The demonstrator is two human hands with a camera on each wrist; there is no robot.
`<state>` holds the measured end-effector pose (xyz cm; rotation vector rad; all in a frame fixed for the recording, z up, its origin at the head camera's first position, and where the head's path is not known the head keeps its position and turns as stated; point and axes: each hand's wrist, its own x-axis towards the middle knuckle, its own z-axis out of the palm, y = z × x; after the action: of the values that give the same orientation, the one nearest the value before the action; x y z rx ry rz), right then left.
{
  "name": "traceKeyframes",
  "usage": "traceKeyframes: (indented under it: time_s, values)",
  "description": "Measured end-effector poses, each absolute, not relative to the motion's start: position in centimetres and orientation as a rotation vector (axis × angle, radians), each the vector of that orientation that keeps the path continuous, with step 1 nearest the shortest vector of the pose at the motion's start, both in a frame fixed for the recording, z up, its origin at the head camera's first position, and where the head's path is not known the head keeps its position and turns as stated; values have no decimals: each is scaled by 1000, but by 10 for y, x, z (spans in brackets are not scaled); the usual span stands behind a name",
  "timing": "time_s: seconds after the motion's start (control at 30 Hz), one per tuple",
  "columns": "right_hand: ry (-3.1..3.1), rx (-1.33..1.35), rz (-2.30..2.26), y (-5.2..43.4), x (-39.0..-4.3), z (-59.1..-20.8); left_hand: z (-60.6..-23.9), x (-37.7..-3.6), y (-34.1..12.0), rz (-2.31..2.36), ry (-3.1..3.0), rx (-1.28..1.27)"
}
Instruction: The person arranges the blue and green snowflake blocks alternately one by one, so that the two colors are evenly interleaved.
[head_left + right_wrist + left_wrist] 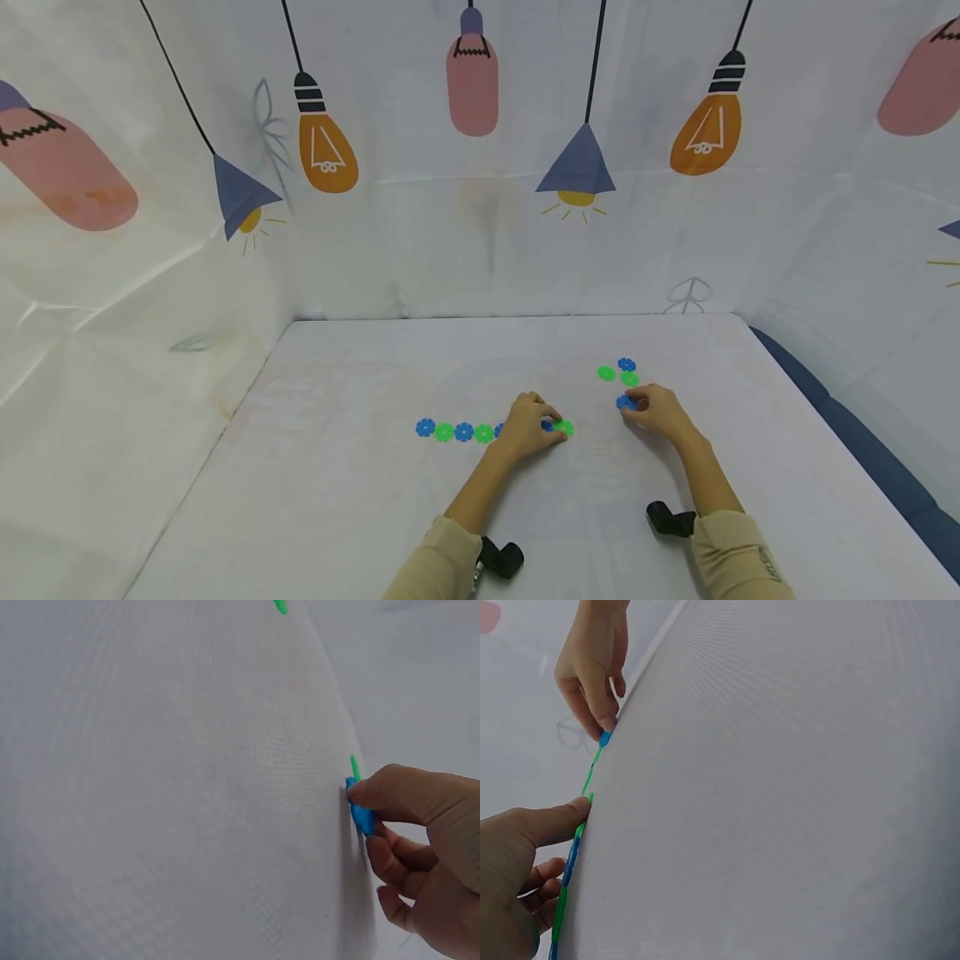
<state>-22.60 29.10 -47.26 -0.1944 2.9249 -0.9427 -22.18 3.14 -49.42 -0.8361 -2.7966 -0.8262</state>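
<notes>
A row of alternating blue and green notched plastic discs (pixel 464 432) lies across the middle of the white table, partly hidden by my left hand (pixel 527 427). That hand pinches the green disc (pixel 566 427) at the row's right end between thumb and fingers. Farther right, my right hand (pixel 660 411) pinches a single blue disc (pixel 626 402) by its edge. In the right wrist view this blue disc (pixel 361 814) stands tilted between thumb and fingertips, close to the tabletop. Just beyond it lie two green discs (pixel 606 373) and another blue disc (pixel 627 364).
The white tabletop (pixel 337 517) meets a white wall sheet (pixel 420 250) printed with lamps and bulbs at the back. A dark blue edge (pixel 862 433) runs along the right side. Black wrist-worn pieces (pixel 670 519) sit below both hands.
</notes>
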Motion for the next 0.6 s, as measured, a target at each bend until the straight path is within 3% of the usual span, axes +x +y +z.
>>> traceKeyframes:
  time_s: [0.6]
  values:
    - [2879,-172,-896,287,-226,-467,-493,-220,30,-860,-2800,-836]
